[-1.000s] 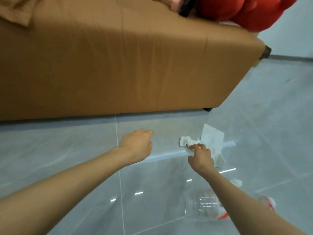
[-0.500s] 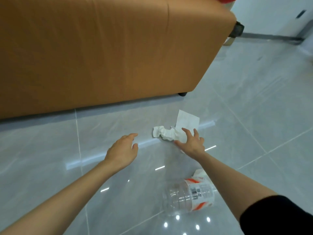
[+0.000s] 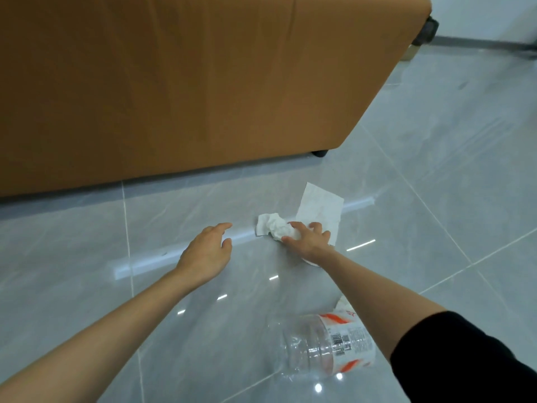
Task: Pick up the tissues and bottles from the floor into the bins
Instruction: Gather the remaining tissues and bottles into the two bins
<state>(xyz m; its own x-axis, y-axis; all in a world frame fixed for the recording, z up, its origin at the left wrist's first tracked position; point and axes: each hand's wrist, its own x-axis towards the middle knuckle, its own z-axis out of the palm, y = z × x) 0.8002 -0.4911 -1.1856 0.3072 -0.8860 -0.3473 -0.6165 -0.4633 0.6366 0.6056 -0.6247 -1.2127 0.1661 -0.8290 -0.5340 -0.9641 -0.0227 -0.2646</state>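
Observation:
A crumpled white tissue (image 3: 273, 228) lies on the grey tiled floor, and my right hand (image 3: 308, 241) is down on its right end with thumb and fingers closing round it. A flat white tissue (image 3: 319, 209) lies just behind, partly under that hand. My left hand (image 3: 207, 251) hovers palm down to the left of the tissues, fingers relaxed, holding nothing. A clear plastic bottle (image 3: 325, 346) with a red and white label lies on its side near my right forearm. No bin is in view.
A brown sofa (image 3: 203, 82) on short black feet (image 3: 319, 153) fills the upper left, close behind the tissues. Another bit of white paper (image 3: 343, 303) peeks out beside my right forearm. Open tiled floor (image 3: 436, 170) stretches to the right.
My right hand has dropped onto the crumpled tissue and its fingers are curling round it. The left hand has barely shifted. The view has tilted down a little.

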